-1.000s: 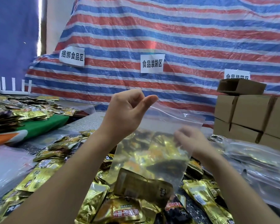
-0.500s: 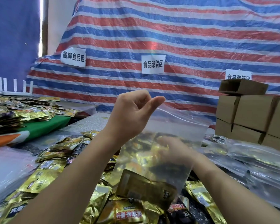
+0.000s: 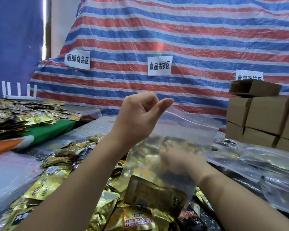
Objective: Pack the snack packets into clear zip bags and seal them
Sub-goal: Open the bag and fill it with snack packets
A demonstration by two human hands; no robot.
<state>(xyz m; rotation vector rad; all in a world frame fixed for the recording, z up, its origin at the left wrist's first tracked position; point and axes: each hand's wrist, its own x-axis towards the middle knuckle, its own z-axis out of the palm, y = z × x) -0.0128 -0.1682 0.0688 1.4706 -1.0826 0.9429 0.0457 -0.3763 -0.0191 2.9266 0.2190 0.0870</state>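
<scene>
Clear bag [image 3: 187, 130] is pinched at its mouth by the left hand [image 3: 140, 117]; right hand [image 3: 178, 161], blurred, grip unclear, behind the bag. Mouth should be held wide.

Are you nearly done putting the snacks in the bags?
Not nearly. Done: filled bags are stacked on the right. In hand: the left hand pinches the top edge of a clear zip bag, still open, with a brown packet at the bottom; the right hand looks to be inside it, though blurred. Left: many loose gold packets cover the table.
</scene>
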